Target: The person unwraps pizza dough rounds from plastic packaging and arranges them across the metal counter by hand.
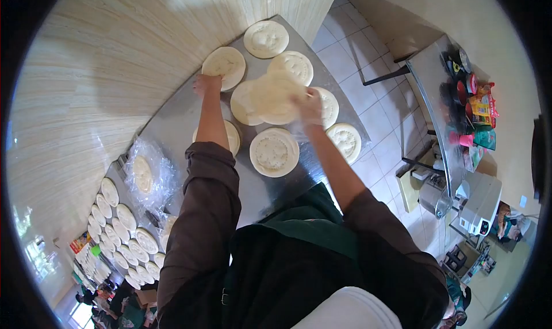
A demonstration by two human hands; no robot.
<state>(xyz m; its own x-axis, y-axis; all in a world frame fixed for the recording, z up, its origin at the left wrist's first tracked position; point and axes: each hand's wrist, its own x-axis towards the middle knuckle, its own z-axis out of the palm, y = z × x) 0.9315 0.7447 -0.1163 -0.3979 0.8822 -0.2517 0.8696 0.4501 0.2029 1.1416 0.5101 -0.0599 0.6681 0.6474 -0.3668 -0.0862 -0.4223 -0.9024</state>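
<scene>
Several pale round pizza bases with raised rims and dimpled middles lie on a metal table [230, 182]. My left hand [207, 84] is closed at the near edge of a pizza base [225, 67] at the table's left, with its fingers on the rim. My right hand [309, 106], smeared by motion, holds another pizza base [276, 93] by its right edge. That blurred base hovers over a pizza base [244, 104] in the middle and partly hides it. One more pizza base [274, 152] lies nearer to me. My left forearm partly covers another pizza base [233, 138].
A clear plastic bag [150, 176] with a base inside lies at the left. Beyond it, many bases [123, 234] sit in rows. A wood-patterned wall [115, 59] borders the table. Across the tiled floor [376, 110], a side table [431, 82] carries packets and pans.
</scene>
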